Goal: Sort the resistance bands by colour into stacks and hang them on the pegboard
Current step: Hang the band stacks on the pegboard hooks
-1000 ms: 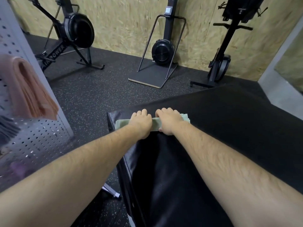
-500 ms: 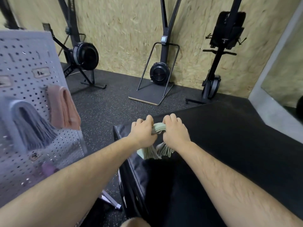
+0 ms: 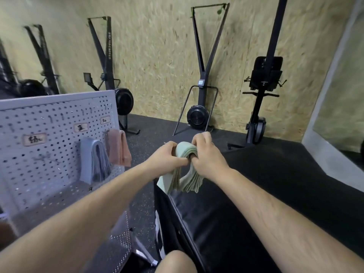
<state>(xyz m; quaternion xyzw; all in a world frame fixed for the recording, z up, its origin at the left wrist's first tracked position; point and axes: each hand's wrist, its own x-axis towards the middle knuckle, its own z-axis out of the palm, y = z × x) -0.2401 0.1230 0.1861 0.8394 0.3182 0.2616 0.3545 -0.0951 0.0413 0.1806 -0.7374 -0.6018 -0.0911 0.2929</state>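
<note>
Both hands are close together in the head view, the left hand and the right hand each clamped with curled fingers on the fold of one stack of green bands. The stack is held up in the air and bent over at the top. Its loose ends hang down side by side above the near corner of the black padded surface, and whether they brush it cannot be told. To the left stands the grey pegboard, near the hands but apart from them. On it a blue-grey stack and a pink stack already hang just beside each other, each below a small label. A third label further left has nothing hanging under it; its writing is too blurred to read. The sorting looks finished for this colour, and the step in hand seems to be carrying the green stack across to hang it. The next move likely calls for keeping the fold open enough to slip over a free peg under the bare label, without letting bands slide out. The pegs themselves are too small to pick out. Exercise machines stand along the chipboard wall behind.
</note>
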